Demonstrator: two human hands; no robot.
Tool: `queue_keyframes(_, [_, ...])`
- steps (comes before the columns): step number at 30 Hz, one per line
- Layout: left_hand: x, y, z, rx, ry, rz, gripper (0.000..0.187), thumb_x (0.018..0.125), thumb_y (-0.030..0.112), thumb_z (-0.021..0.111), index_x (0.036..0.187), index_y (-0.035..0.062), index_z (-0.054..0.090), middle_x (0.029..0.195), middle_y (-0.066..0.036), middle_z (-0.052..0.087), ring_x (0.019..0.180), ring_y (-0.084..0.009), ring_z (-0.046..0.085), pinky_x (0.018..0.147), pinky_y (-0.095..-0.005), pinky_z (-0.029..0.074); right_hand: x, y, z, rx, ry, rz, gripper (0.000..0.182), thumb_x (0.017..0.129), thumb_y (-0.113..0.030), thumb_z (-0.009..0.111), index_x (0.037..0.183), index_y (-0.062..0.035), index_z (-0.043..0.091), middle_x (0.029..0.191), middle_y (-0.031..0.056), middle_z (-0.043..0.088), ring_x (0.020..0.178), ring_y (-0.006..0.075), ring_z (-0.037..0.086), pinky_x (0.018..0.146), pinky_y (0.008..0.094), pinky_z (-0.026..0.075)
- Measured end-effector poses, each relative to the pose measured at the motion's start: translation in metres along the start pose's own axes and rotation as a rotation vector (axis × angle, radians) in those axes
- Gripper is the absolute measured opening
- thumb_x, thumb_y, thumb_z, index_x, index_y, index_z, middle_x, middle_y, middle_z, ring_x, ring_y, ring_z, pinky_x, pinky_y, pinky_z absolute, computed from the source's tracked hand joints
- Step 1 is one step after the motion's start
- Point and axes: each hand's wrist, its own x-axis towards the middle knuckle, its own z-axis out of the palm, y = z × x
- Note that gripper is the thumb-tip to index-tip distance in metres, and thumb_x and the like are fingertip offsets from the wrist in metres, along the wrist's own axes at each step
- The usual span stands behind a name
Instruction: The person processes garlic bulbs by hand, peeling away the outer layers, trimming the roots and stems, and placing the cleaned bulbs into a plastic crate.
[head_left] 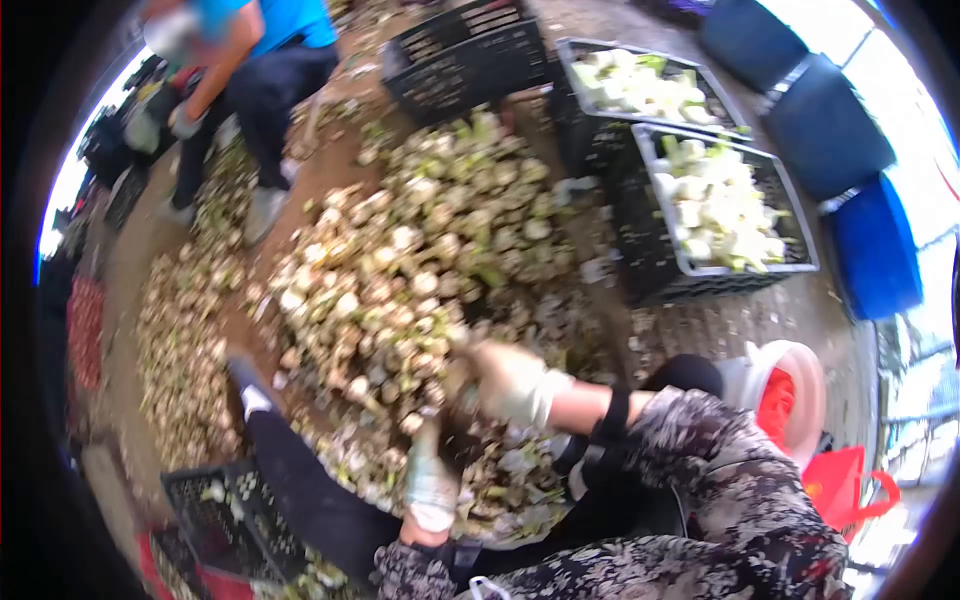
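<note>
A large heap of pale bulbs with green stubs [400,260] lies on the ground before me. My left hand [432,480], in a light glove, is at the heap's near edge, pointing away from me. My right hand [510,382], in a whitish glove, reaches in from the right over the heap's near side, slightly blurred. Bulbs lie close to both hands, and loose peelings [510,470] lie below and between them. Motion blur hides the fingers of both hands, so what they hold cannot be made out.
Black crates of white trimmed bulbs [720,215] stand at the right, with blue barrels [875,245] behind. A white bucket [800,400] and red bag [845,490] sit lower right. Another person [270,90] sits upper left. Black crates [235,515] lie lower left.
</note>
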Motion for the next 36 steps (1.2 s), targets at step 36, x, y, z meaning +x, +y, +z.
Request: queue_keyframes(36, [-0.043,0.019,0.072,-0.322,-0.183,0.133,0.048,0.086,0.011,0.06,0.131,0.0062,0.043,0.113,-0.006,0.057,0.105,-0.0175,0.054,0.091,-0.031,0.046,-0.032,-0.006,-0.005,1.033,-0.023,0.031,0.035,0.082,-0.019,0.069,0.109,-0.0005,0.056,0.091,0.0001,0.061,0.076,0.0066,0.054,0.068,0.0226,0.046])
